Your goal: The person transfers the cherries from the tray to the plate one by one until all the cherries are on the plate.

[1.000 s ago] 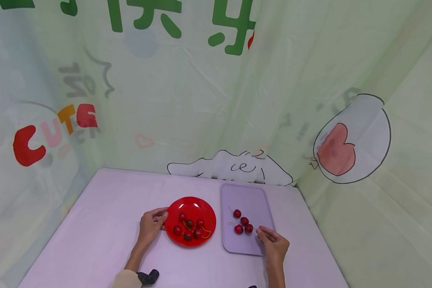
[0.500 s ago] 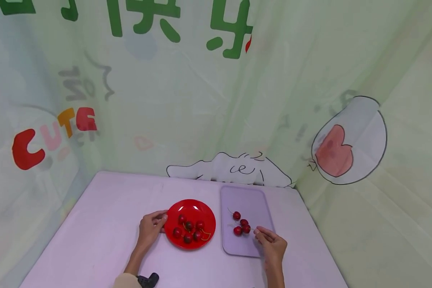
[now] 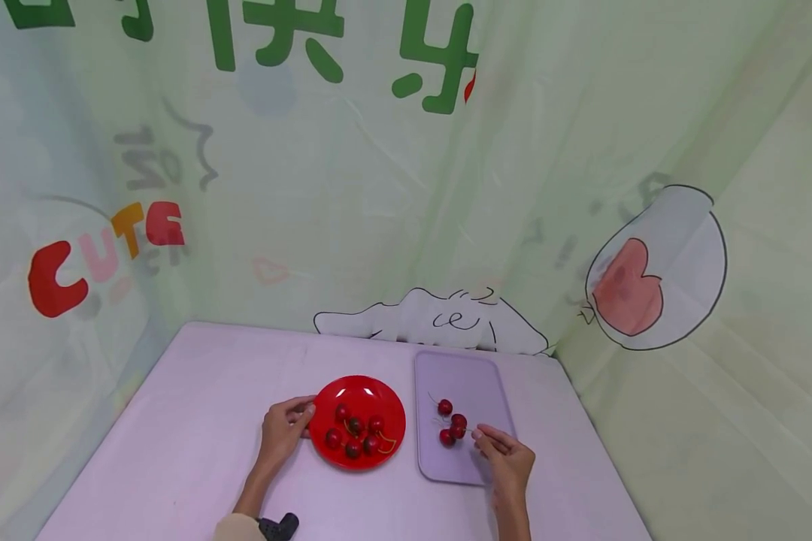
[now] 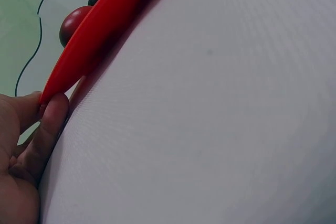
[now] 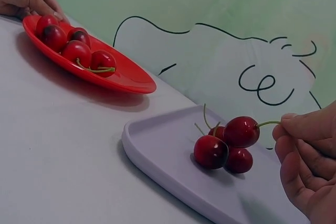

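Observation:
My left hand [image 3: 283, 432] pinches the left rim of a red plate [image 3: 368, 392] between thumb and fingers. In the left wrist view the plate's edge [image 4: 84, 51] is tilted, with the fingertips at its lower end. Several red cherries [image 3: 353, 448] lie on this plate, some with green stems. To the right, my right hand [image 3: 510, 460] pinches the stem of a cherry [image 5: 242, 131] between thumb and forefinger. That cherry hangs over the lilac tray [image 3: 455, 368], overlapping the other cherries there. A darker-sided cherry [image 5: 211, 152] sits in front of it on the tray.
Plate and tray stand side by side on a pale table [image 3: 230, 376], a narrow gap between them. Printed curtains [image 3: 298, 188] rise behind the table and on both sides. A black device [image 3: 280, 526] sits at the left wrist.
My right hand has shifted a little left with the cherry on its stem, bringing it over the other cherries on the tray. The left hand keeps its hold on the plate.

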`<action>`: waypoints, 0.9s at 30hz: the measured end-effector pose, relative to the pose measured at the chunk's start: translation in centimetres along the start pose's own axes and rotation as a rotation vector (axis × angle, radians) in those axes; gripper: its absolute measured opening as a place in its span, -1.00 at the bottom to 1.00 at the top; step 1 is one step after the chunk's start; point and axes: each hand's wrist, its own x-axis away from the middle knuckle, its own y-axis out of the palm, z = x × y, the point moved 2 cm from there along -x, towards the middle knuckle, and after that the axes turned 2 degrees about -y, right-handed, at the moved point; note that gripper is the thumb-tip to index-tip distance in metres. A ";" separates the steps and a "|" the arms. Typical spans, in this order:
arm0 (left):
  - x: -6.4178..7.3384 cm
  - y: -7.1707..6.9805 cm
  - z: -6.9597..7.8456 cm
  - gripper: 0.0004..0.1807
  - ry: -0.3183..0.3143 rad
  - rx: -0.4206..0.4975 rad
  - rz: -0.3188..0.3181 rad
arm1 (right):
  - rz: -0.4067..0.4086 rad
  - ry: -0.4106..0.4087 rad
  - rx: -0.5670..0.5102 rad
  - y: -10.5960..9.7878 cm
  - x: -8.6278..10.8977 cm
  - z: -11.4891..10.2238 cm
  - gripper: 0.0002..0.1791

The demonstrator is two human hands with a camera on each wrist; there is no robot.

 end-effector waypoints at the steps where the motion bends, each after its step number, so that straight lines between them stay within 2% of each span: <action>1: 0.0 0.0 0.0 -0.67 -0.001 -0.002 0.000 | -0.004 -0.001 -0.003 0.1 -0.1 0.1 -0.75; 7: 0.1 0.0 0.0 -0.66 0.002 -0.003 0.002 | -0.047 -0.013 -0.058 0.6 -0.3 0.8 -0.67; 18: -0.3 0.0 -0.6 -0.66 0.004 0.009 -0.002 | -0.080 -0.032 -0.065 2.4 1.8 -1.5 -0.65; 27: -0.1 0.0 -0.2 -0.67 0.020 0.007 0.002 | -0.108 -0.027 -0.069 3.2 1.3 -0.5 -0.62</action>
